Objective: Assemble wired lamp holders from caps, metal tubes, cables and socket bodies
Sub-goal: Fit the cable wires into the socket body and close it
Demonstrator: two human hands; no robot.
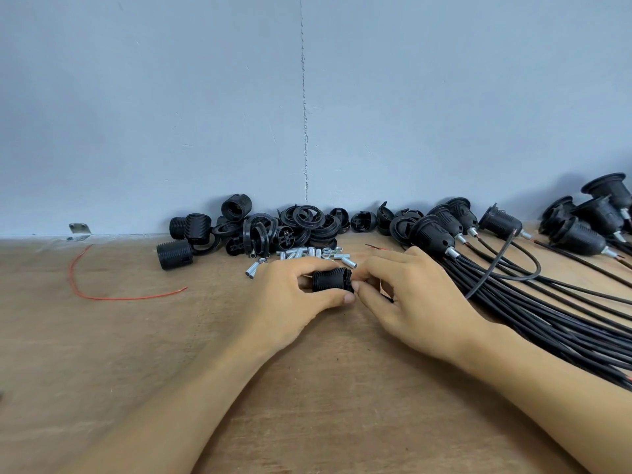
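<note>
On the bench [136, 336] by the wall [171, 97], grips the socket body [330, 278] in the left hand [290, 302] and pinches its end with the right hand [410, 295], probably aligning parts.

Loose red wire [113, 298] lies on the wooden table [102, 354]; perhaps a metal bracket [79, 229] by the wall [154, 97].

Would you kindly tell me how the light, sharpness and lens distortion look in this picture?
Head view: soft, even light, faint shadows on the wall behind the black parts; glints on the metal tubes; left hand, right hand and their socket body sharp; forearms stretched towards the corners.
</note>
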